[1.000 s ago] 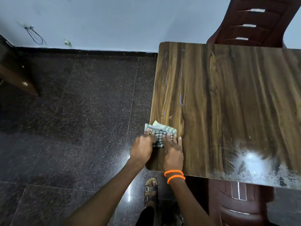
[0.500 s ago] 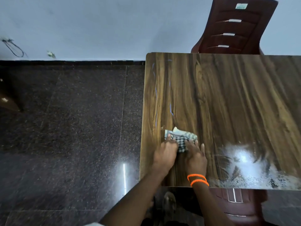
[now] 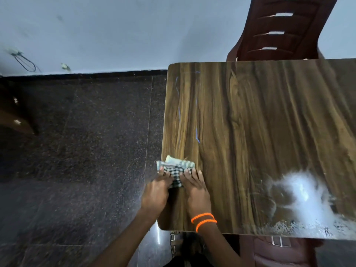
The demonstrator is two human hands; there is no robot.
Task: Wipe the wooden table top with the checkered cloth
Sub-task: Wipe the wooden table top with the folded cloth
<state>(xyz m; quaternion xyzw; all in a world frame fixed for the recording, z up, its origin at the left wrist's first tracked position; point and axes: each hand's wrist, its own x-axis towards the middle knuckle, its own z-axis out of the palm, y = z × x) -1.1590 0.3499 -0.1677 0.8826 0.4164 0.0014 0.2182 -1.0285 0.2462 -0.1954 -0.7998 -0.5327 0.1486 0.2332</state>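
Observation:
The wooden table top (image 3: 260,132) fills the right half of the head view. A folded black-and-white checkered cloth (image 3: 176,169) lies at its near left edge, one end hanging slightly past the edge. My left hand (image 3: 157,191) presses on the cloth's left side, partly off the table. My right hand (image 3: 196,187), with two orange bands on the wrist, presses flat on the cloth's right side. Blue scribble lines (image 3: 196,120) mark the wood beyond the cloth.
A dark red plastic chair (image 3: 279,29) stands at the table's far side and another chair (image 3: 279,251) sits under the near edge. Dark speckled floor (image 3: 77,151) lies to the left. A bright glare patch (image 3: 300,193) shines near the table's front. My sandalled foot (image 3: 174,243) is below.
Both hands slid the cloth right from the table's left edge, then back left to the edge. The camera shifted with them.

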